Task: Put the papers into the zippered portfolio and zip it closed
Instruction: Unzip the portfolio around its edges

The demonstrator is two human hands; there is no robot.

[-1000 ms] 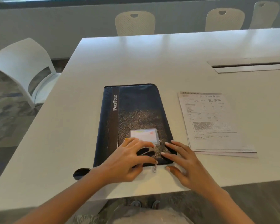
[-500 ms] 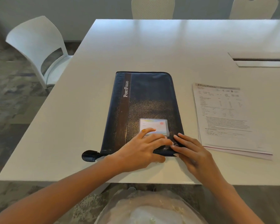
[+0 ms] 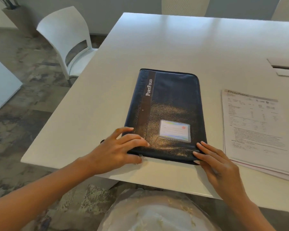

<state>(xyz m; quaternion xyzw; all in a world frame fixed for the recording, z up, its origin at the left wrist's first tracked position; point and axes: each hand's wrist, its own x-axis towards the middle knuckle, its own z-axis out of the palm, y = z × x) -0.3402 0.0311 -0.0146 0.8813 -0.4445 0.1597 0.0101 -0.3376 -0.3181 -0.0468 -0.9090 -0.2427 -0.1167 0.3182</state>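
The dark blue zippered portfolio (image 3: 170,104) lies closed and flat on the white table (image 3: 173,39), with its "PortFolio" strip on the left and a card window near me. My left hand (image 3: 117,147) covers its near-left corner, fingers spread on the cover. Thumb and a finger pinch the small metal zipper pull (image 3: 139,156) at the near edge. My right hand (image 3: 213,162) presses straight fingertips on the near-right corner. The stack of printed papers (image 3: 257,127) lies on the table to the right of the portfolio, touched by neither hand.
A white chair (image 3: 65,39) stands off the table's left side, and more chair backs (image 3: 183,5) show at the far edge. A cable slot (image 3: 285,67) is set into the table at the right. The table's near edge runs just below my hands.
My hands met at the middle of the portfolio's near edge, then parted. The left hand slid to the left corner with the zipper pull, and the right hand went to the right corner.
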